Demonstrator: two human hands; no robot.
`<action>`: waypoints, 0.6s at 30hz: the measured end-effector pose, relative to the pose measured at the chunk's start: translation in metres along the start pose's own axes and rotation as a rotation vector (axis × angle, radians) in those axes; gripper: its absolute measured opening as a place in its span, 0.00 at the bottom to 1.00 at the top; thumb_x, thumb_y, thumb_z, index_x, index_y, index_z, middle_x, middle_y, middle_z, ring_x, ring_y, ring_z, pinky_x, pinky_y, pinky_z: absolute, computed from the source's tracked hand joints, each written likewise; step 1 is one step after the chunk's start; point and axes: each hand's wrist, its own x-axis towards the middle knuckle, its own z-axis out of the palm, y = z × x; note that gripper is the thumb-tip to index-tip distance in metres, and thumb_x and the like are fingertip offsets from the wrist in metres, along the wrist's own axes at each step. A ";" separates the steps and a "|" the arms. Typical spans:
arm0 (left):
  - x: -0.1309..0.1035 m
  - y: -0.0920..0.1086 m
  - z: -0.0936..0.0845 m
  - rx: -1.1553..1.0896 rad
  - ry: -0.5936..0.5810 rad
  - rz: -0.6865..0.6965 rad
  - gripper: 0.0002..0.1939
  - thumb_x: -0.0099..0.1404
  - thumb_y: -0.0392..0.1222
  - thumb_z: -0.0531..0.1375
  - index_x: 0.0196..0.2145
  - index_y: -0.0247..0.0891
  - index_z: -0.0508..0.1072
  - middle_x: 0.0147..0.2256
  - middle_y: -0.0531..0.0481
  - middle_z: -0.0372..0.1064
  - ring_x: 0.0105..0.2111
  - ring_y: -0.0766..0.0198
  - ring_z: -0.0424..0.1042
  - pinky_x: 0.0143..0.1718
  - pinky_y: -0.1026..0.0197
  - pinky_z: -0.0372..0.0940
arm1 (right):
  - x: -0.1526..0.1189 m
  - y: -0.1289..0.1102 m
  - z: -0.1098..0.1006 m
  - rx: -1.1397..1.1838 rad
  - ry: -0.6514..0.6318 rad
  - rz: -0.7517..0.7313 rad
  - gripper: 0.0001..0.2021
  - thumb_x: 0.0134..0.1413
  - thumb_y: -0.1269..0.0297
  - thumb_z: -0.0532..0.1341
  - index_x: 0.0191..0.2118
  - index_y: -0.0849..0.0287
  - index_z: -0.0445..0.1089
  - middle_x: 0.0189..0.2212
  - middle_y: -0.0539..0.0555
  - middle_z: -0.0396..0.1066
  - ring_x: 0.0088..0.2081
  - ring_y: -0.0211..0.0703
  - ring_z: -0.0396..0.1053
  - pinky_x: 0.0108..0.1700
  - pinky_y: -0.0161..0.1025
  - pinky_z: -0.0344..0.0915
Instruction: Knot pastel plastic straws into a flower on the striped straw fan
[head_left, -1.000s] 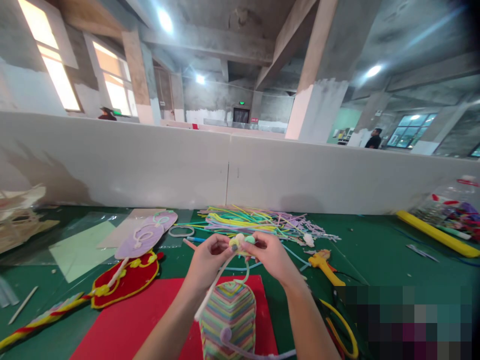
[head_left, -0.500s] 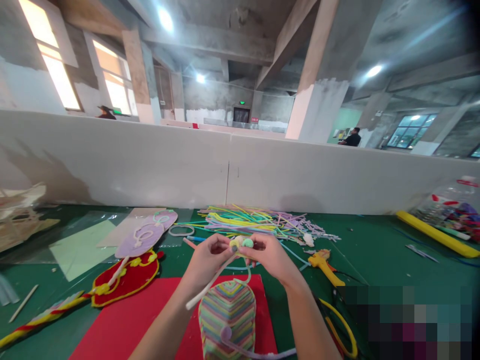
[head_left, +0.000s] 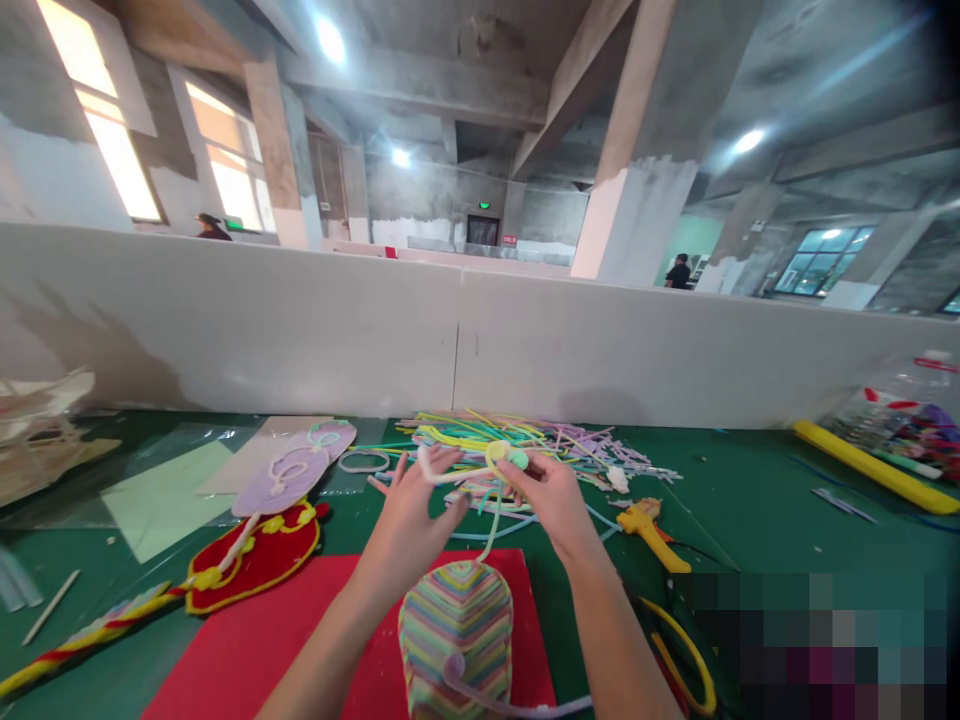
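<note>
Left hand [head_left: 409,515] off the coils [head_left: 496,456]; right hand [head_left: 555,500] alone bears them.
Left of centre, left hand now spread, thumb apart; white strand [head_left: 452,476] crosses before its fingers, contact cannot be told; at frame centre, coils shifted slightly up and right, pinched in right fingertips; support judged one-handed.

Can read no word, brand or number anywhere. Can see a lit green sign [head_left: 484,205] above the top edge of the dark doorway [head_left: 482,231], too small to decipher, and a red sign [head_left: 509,240] just beside its right edge, likewise illegible. Can spot red label patches [head_left: 891,401] on the clear bottle [head_left: 909,380], near the green surface's [head_left: 750,480] far edge, toward its right end, without legible letters.
</note>
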 end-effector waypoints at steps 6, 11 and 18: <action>-0.003 0.007 0.011 -0.188 -0.069 -0.100 0.12 0.58 0.47 0.57 0.36 0.38 0.73 0.34 0.47 0.74 0.36 0.57 0.71 0.42 0.58 0.62 | -0.006 -0.002 0.013 0.002 -0.193 0.007 0.13 0.45 0.54 0.63 0.28 0.61 0.69 0.18 0.48 0.66 0.20 0.35 0.61 0.22 0.33 0.59; -0.001 0.006 0.017 -0.360 -0.024 -0.233 0.13 0.54 0.48 0.59 0.30 0.35 0.73 0.27 0.49 0.73 0.29 0.60 0.70 0.30 0.64 0.63 | -0.005 -0.002 0.016 0.013 -0.214 0.016 0.13 0.43 0.54 0.64 0.25 0.60 0.67 0.18 0.47 0.65 0.20 0.35 0.63 0.22 0.33 0.59; 0.000 0.004 0.022 -0.488 0.056 -0.269 0.13 0.50 0.49 0.61 0.27 0.36 0.72 0.25 0.49 0.73 0.28 0.60 0.71 0.32 0.62 0.64 | -0.005 0.000 0.014 0.036 -0.206 0.047 0.16 0.40 0.53 0.66 0.27 0.60 0.64 0.19 0.46 0.65 0.21 0.35 0.65 0.21 0.32 0.60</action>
